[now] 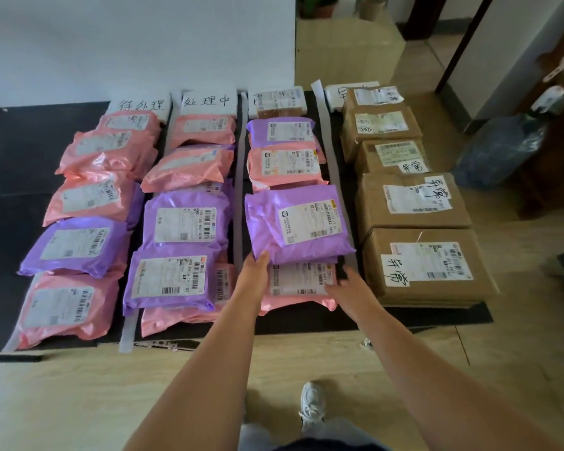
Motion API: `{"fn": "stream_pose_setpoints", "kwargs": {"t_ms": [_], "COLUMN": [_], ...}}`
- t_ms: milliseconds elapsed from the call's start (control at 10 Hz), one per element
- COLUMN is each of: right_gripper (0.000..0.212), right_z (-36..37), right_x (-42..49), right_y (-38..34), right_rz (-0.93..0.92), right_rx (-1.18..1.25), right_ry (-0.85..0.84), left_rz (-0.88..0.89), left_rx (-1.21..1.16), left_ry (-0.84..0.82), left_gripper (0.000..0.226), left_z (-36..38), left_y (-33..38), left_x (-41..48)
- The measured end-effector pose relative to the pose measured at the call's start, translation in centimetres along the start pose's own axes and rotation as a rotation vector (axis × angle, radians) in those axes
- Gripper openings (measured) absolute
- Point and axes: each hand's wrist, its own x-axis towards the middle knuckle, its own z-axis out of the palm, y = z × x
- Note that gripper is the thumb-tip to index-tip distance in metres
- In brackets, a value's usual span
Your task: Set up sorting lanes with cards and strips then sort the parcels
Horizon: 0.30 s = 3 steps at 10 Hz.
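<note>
Four lanes of parcels lie on a black mat [10, 177], split by white strips [238, 196]. White cards [207, 100] with handwritten labels head the lanes. Pink and purple bags fill the three left lanes; brown boxes [411, 203] fill the right one. My left hand [256, 271] touches the near left edge of a purple parcel [293, 222] in the third lane. My right hand [349, 286] reaches to that parcel's near right corner, over the pink parcel [298, 284] beneath, fingers straight.
A white wall backs the left lanes. A blue water jug [502, 151] and dark wooden furniture stand at the right. Wooden floor lies in front, with my shoe [311, 405] on it. A doorway opens at the far right.
</note>
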Motion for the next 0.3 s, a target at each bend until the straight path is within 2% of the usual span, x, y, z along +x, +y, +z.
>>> {"fn": "stream_pose_setpoints", "kwargs": {"t_ms": [200, 300], "right_gripper": [0.074, 0.062], "right_z": [-0.5, -0.7], "right_x": [-0.1, -0.9], "right_y": [0.2, 0.0], "right_rz": [-0.026, -0.071], "right_rx": [0.042, 0.044], "right_ry": [-0.02, 0.034], "left_rz": [0.076, 0.165], "left_rx": [-0.016, -0.025], "left_ry": [0.069, 0.149], "left_gripper": [0.049, 0.027], "left_z": [-0.7, -1.2], "left_y": [-0.8, -2.4], "left_x": [-1.6, -3.4]}}
